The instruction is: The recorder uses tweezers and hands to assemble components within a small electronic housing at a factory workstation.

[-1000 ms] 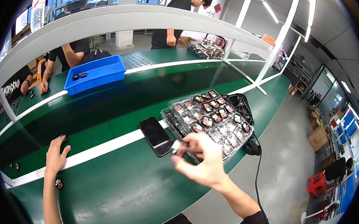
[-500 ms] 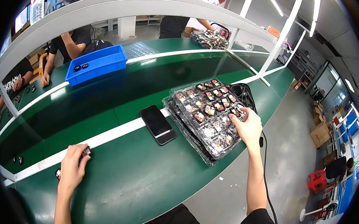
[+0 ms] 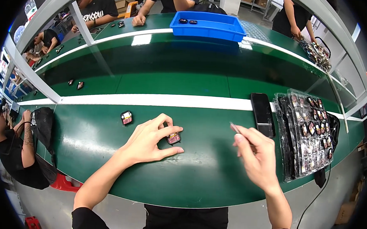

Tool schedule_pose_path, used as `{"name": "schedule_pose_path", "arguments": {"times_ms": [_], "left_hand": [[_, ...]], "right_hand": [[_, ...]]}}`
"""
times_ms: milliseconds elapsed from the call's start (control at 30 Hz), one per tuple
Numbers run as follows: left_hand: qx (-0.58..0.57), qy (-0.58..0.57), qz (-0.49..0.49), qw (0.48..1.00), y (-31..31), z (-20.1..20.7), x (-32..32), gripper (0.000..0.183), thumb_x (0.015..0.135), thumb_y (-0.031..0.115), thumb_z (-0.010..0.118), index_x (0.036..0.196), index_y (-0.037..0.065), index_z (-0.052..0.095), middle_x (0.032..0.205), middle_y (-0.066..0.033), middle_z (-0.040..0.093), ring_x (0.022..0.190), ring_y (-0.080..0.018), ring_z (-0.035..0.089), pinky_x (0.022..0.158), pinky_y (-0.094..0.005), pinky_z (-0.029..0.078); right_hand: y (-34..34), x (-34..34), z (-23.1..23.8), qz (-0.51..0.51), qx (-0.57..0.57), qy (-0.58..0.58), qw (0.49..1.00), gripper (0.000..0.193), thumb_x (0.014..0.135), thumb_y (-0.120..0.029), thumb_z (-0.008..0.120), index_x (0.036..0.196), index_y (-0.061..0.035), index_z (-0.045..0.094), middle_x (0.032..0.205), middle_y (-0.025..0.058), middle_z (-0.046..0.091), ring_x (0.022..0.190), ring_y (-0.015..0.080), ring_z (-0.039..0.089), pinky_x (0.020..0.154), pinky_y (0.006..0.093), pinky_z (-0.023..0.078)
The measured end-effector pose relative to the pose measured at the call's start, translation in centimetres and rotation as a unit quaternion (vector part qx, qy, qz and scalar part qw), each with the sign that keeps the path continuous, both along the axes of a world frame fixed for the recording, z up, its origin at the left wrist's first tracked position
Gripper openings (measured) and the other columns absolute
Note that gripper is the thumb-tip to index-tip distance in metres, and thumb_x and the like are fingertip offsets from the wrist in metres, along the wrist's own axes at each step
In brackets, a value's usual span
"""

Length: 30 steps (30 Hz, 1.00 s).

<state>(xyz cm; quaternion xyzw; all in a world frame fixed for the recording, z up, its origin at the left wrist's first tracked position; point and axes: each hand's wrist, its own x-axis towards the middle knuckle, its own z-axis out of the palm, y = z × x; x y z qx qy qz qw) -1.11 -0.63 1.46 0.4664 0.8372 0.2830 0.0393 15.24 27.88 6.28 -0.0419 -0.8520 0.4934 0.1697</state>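
My left hand rests on the green bench, thumb and forefinger closed around a small black-edged electronic part with a pinkish, yellow-marked face. Beyond the wrist lies a similar part, untouched. My right hand hovers over the bench to the right, its thumb and forefinger pinching a small, thin, pale piece too slight to name. Stacked clear plastic trays at the right hold several such parts in their pockets. Between my right hand and the trays lies a black phone.
A white rail runs along the bench, with two more small parts beyond it. Farther back stands a blue bin. A black cable hangs at the right edge. Other people work across the bench and at the left.
The view has swung left. My right hand has left the trays and come over the bench with a small thin piece. My left hand now surrounds a part lying on the bench.
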Motion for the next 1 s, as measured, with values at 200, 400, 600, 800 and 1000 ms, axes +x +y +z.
{"name": "schedule_pose_path", "arguments": {"times_ms": [200,400,600,800,1000], "left_hand": [[-0.022,-0.024,-0.013,0.999,-2.4,-0.4,-0.8,0.061,0.090,0.042,0.094,0.142,0.013,0.077,0.122,-0.0067,0.067,0.103,-0.0302,0.068,0.089,-0.0420,0.057],[0.041,-0.068,-0.007,0.997,-2.1,-0.8,-0.9,0.054,0.091,0.023,0.095,0.140,0.010,0.077,0.122,-0.0080,0.068,0.106,-0.0280,0.071,0.085,-0.0399,0.058],[0.039,-0.032,-0.009,0.999,-1.8,-0.9,-0.9,0.052,0.092,0.022,0.094,0.139,0.011,0.076,0.122,-0.0080,0.070,0.103,-0.0263,0.069,0.083,-0.0357,0.053],[0.037,-0.106,-0.058,0.992,-1.8,-1.1,-1.3,0.045,0.097,0.028,0.090,0.137,0.012,0.078,0.109,-0.0034,0.075,0.085,-0.0244,0.060,0.082,-0.0375,0.046],[0.030,-0.116,-0.052,0.991,-1.8,-1.3,-1.4,0.045,0.096,0.028,0.091,0.136,0.011,0.080,0.106,-0.0037,0.075,0.083,-0.0235,0.059,0.081,-0.0369,0.045]], "right_hand": [[-3.6,-5.5,-4.2,0.095,-0.137,-0.064,0.984,0.021,0.107,-0.009,0.080,0.123,0.0034,0.085,0.080,0.0043,0.071,0.065,0.0054,0.059,0.057,0.0271,0.044],[-3.9,-5.6,-7.5,0.090,-0.141,-0.010,0.986,0.014,0.104,-0.003,0.083,0.117,0.0010,0.088,0.084,-0.0004,0.071,0.067,0.0019,0.054,0.057,0.0236,0.037],[-4.3,-5.3,-7.3,0.093,-0.103,-0.003,0.990,0.016,0.098,-0.001,0.085,0.114,-0.0010,0.089,0.072,0.0016,0.068,0.063,0.0029,0.055,0.055,0.0254,0.039],[-4.6,-5.1,-6.7,0.109,-0.050,0.005,0.993,0.014,0.096,-0.001,0.084,0.109,0.0001,0.089,0.072,0.0051,0.071,0.058,0.0054,0.057,0.051,0.0271,0.041],[-5.4,-5.6,-7.0,0.104,-0.044,-0.001,0.994,0.011,0.095,-0.002,0.085,0.105,-0.0002,0.088,0.068,0.0057,0.069,0.055,0.0080,0.055,0.050,0.0299,0.039]]}}
